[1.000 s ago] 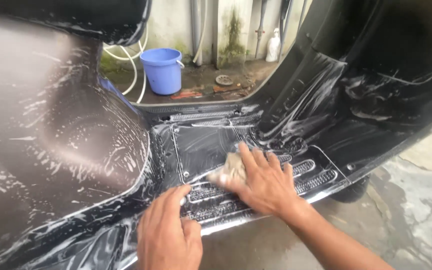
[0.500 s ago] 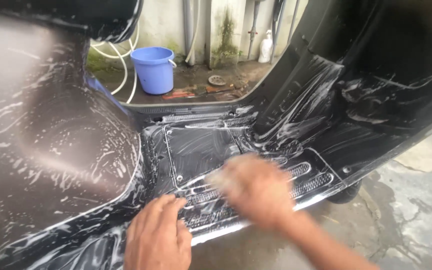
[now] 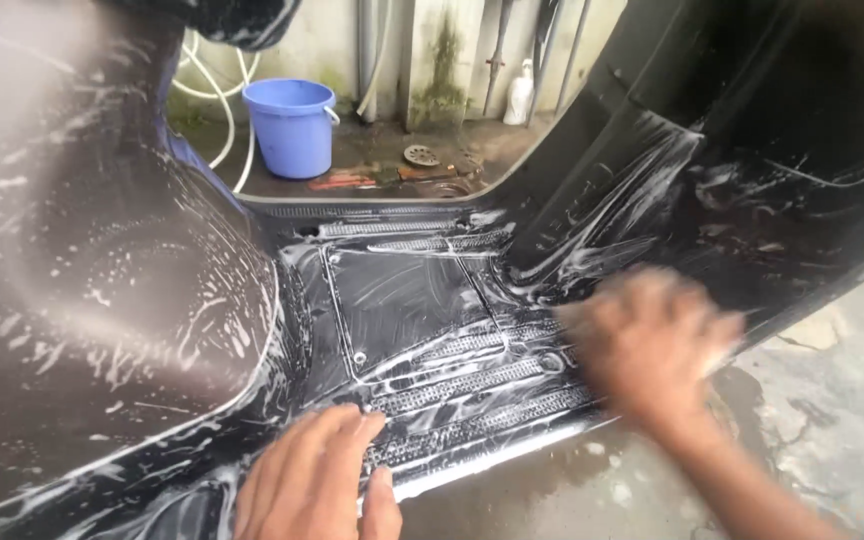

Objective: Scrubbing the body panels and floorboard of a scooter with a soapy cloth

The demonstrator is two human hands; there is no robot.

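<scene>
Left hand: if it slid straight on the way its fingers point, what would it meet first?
The left hand points up and right across the soapy floorboard. It would likely cross the ribbed grip strips first; depth is hard to judge.

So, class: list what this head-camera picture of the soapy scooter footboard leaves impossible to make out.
- Right hand: motion-blurred, so its grip and anything under it are unclear.
- Left hand: wrist cut off by the bottom edge.
- Footboard: right end hidden by the blurred hand.
- White bottle by the wall: too small for detail.
</scene>
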